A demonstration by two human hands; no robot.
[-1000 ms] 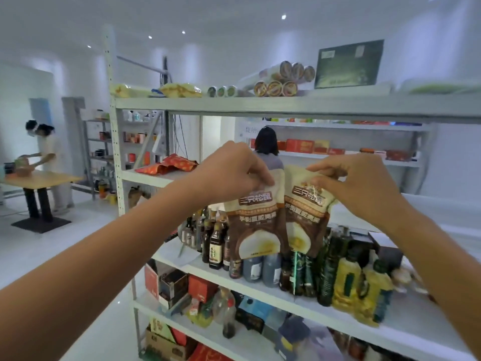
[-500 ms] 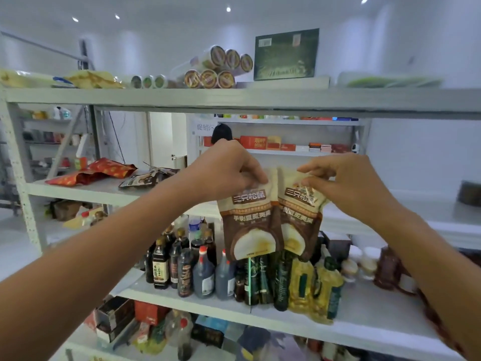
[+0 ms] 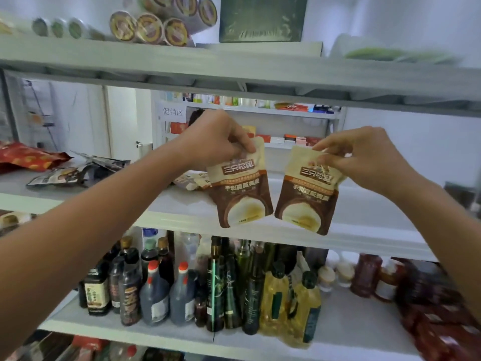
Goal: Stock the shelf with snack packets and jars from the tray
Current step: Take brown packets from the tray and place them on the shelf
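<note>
Packets parted above the middle shelf point(image 3: 260, 225).
My left hand point(image 3: 216, 142) pinched one packet point(image 3: 240, 188), my right hand point(image 3: 364, 155) the other packet point(image 3: 308, 196); previously overlapping, now ready to place.

Dark sauce bottles point(image 3: 145, 287) and yellow oil bottles point(image 3: 291, 303) crowd the lower level.

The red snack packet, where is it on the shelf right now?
In the head view the red snack packet lies flat at the far left of the middle shelf, beside a dark packet, well left of both hands.
</note>
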